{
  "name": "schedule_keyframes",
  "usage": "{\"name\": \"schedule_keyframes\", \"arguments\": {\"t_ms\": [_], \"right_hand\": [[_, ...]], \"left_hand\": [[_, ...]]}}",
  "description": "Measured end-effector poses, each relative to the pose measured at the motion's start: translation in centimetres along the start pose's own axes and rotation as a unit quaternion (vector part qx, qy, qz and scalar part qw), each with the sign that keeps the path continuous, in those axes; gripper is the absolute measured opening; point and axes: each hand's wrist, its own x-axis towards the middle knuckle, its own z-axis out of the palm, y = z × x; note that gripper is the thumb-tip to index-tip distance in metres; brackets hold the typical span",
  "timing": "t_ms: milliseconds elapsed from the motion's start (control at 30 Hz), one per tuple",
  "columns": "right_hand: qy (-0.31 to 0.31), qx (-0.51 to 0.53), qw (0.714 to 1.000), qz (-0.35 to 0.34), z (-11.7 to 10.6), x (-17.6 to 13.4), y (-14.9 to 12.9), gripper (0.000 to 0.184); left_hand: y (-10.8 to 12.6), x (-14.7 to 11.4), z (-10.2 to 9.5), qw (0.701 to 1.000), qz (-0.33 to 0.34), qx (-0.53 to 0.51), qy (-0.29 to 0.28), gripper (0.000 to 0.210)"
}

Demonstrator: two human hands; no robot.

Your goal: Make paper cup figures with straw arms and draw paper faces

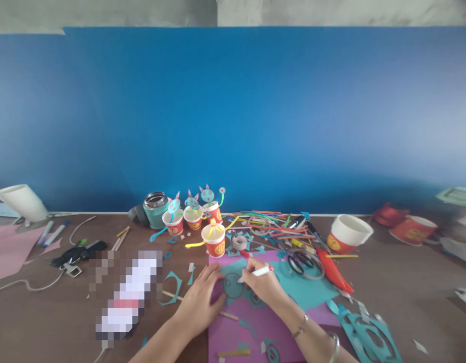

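My right hand (256,278) grips a white marker with a red end (263,271), its tip touching the teal paper (304,279). A round face outline (233,286) with circles inside is drawn there, under the marker tip. My left hand (203,294) lies flat with fingers stretched out, its fingertips beside the drawing's left edge. Beneath the teal paper is a purple sheet (233,338), which also carries small teal cutouts. Another small drawing (256,297) is partly covered by my right hand.
Behind the papers stand several decorated paper cups, among them one with yellow arms (214,241). A teal jar (156,214), pipe cleaners (278,229), scissors (303,262) and tape (239,242) are around them. Teal offcuts (369,335) lie right; a blurred-out device (129,292) lies left.
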Motion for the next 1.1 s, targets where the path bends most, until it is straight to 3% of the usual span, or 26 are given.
{"name": "schedule_keyframes", "arguments": {"t_ms": [333,567,767,1100], "right_hand": [[0.018,0.015,0.999,-0.028,0.3,0.3,0.6,0.020],[0.033,0.144,0.987,-0.056,-0.6,-0.1,0.2,0.032],[-0.036,0.089,0.994,-0.041,-0.3,-0.9,0.7,0.016],[-0.030,0.053,0.997,-0.055,-0.1,-1.1,0.5,0.016]], "left_hand": [[0.1,0.0,0.0,1.000,-0.003,0.007,-0.001,0.032],[-0.5,-0.1,0.7,1.000,0.001,0.024,0.014,0.050],[-0.8,0.1,0.8,0.999,0.030,0.028,0.024,0.052],[-0.2,0.0,0.3,0.999,0.039,0.023,0.029,0.051]]}}
